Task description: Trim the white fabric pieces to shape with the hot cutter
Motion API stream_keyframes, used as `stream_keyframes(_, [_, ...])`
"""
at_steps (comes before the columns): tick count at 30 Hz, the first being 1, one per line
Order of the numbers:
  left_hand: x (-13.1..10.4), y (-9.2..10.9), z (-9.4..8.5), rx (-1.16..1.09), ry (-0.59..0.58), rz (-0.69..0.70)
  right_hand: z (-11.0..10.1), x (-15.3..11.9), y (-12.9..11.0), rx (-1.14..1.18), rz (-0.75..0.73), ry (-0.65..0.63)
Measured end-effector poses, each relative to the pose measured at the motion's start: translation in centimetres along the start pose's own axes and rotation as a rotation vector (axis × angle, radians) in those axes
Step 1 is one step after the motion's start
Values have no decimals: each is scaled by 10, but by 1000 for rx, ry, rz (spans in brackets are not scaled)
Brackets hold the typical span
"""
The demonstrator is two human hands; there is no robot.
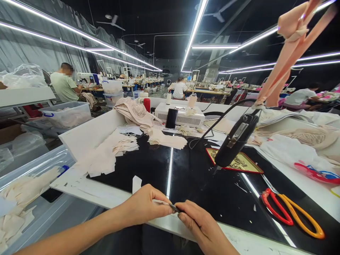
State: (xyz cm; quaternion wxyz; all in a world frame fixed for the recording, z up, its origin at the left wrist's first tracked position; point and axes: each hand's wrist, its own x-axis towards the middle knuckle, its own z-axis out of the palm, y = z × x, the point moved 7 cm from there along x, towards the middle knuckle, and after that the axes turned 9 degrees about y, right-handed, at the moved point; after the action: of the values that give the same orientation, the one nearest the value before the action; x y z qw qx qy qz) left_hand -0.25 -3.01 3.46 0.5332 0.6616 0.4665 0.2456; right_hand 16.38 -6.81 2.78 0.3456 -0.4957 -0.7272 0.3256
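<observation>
My left hand (145, 205) is closed in a pinch on a narrow pale strip (160, 202) at the near edge of the black board (191, 177). Fingertip to fingertip with it, my right hand (203, 221) pinches a small dark piece (175, 208) that meets the strip between the hands. The fingers cover most of both, so their kind and whether they are joined cannot be made out. A small pale scrap (136, 184) lies just beyond my left hand.
A black corded hand tool (236, 140) hangs tip-down from a peach cloth strip (285, 67). Scissors (285, 209) lie at right, near a red-rimmed tray (261, 169). Pale fabric pieces (106, 152), a phone (171, 118) and a white vented box (183, 115) stand behind.
</observation>
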Motion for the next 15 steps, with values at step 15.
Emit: stream_keyframes(15, [-3,0,5,-1,-12,-23,5,-2,6,13,22,-44])
